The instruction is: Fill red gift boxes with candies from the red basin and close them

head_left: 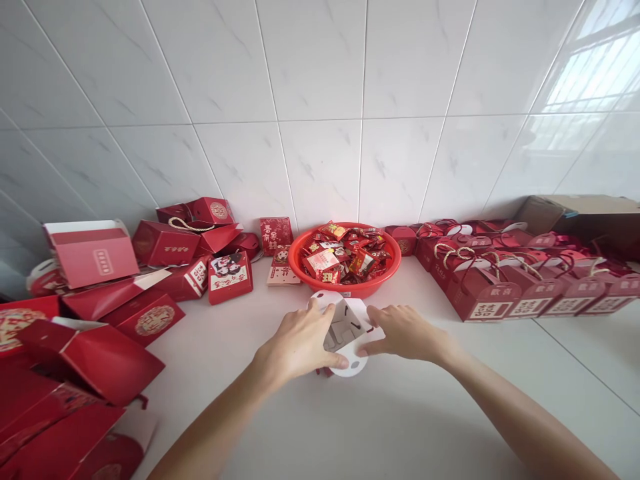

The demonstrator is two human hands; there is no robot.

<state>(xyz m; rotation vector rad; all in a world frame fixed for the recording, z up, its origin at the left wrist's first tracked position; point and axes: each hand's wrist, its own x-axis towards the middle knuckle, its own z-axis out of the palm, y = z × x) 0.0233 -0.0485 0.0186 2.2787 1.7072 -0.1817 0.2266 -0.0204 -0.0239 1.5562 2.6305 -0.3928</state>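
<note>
An opened gift box (353,360) with white inner flaps stands on the table in the middle, its greyish inside facing up. My left hand (303,337) grips its left side, thumb on the near flap. On the right side, my right hand (406,333) holds the box edge between thumb and fingers. Just behind the box is a red basin (345,290) filled with wrapped candies (367,263). What the box contains, beyond some thin dark marks, is too small to tell.
Red boxes (153,320) lie piled at the left. Red cards (276,235) lean against the tiled wall (320,153). Rows of closed red boxes with rope handles (480,293) stand at the right, before a cardboard carton (580,203). The white table (400,427) runs underneath.
</note>
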